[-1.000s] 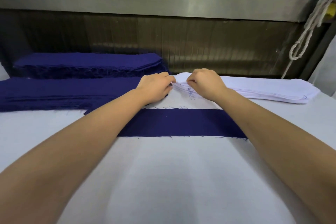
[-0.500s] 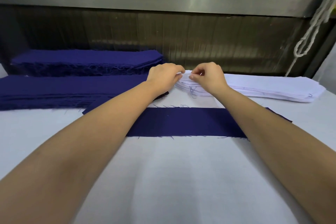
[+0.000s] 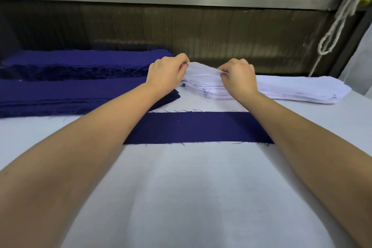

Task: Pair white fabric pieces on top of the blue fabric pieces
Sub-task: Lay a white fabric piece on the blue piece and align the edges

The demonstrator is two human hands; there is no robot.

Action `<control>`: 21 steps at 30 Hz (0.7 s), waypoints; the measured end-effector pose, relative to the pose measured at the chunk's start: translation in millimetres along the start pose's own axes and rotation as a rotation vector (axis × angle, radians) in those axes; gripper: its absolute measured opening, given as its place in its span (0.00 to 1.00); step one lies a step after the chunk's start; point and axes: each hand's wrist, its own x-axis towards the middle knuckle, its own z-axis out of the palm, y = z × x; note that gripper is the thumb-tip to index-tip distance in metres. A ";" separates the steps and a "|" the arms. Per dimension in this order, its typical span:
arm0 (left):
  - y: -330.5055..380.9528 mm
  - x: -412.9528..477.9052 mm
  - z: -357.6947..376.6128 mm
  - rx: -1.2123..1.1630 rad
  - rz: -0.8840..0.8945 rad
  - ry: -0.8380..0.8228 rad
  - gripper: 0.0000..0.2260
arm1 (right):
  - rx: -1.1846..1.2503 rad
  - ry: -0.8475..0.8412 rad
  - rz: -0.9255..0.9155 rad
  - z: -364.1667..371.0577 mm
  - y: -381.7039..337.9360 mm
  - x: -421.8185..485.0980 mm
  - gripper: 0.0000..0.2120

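Top white piece (image 3: 201, 72): its left end is raised off the white stack (image 3: 291, 88); the rest lies on the stack, at the far side of the bench (image 3: 191, 197), right of centre. Left hand (image 3: 167, 74) pinches the end corner; right hand (image 3: 238, 78) pinches the near edge just beside it; fingers (image 3: 225, 72) of both are curled onto the cloth, nothing else held. One blue piece (image 3: 197, 128) lies flat across the bench on the near side of the stack, bare on top; both forearms cross over it. Two blue stacks (image 3: 70, 94) sit to the left, one behind the other.

Handling, as judged: the white piece looks thin, light and limp; it drapes between the two pinches and will not keep a shape on its own. Thin layers may cling, so a second piece could come up with it; check that only one layer is between the fingers. It is long and narrow; a hold at one end alone would let the far end drag and fold; better one hand toward each end, carried lightly taut. The blue piece frays into loose threads at its raw edges; the white is likely the same; no hard tugging at the edge. Little weight; a quick move could flip it.
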 end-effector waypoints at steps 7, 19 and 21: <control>-17.7 -22.1 -21.4 -0.157 -0.073 0.031 0.09 | -0.149 -0.027 0.092 -14.0 29.2 -10.2 0.16; -44.6 -49.8 -45.2 -0.677 -0.569 0.194 0.05 | -0.299 -0.020 0.080 -28.9 58.6 -33.4 0.15; -48.4 -56.1 -49.1 -0.724 -0.599 0.178 0.01 | -0.311 -0.032 0.065 -32.3 62.3 -38.0 0.14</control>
